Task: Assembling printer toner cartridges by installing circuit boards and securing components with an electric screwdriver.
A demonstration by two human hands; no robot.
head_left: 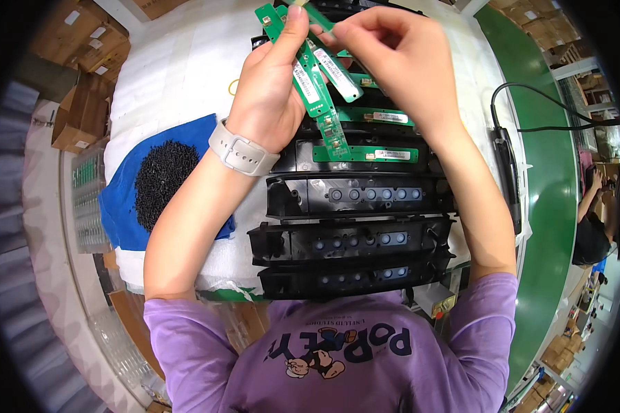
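Note:
My left hand (269, 89) is closed around a fanned bunch of narrow green circuit boards (307, 79) with white labels, thumb pressed on top. At the top of the view, the thumb and forefinger of my right hand (413, 58) pinch another slim green board (317, 15), partly blurred and running toward my left thumb. Below both hands lies a column of long black plastic housings (303, 196). One green board (365, 154) sits in a housing just under the bunch, and more boards lie in the housings beyond. The nearest few housings show a row of round pale buttons.
Left of my forearm, small black parts, perhaps screws, are heaped (164, 179) on a blue cloth (120, 189). A black corded tool (507, 172) lies at the right table edge. Clear trays (93, 206) and cardboard boxes (79, 113) stand left; another person (591, 234) is far right.

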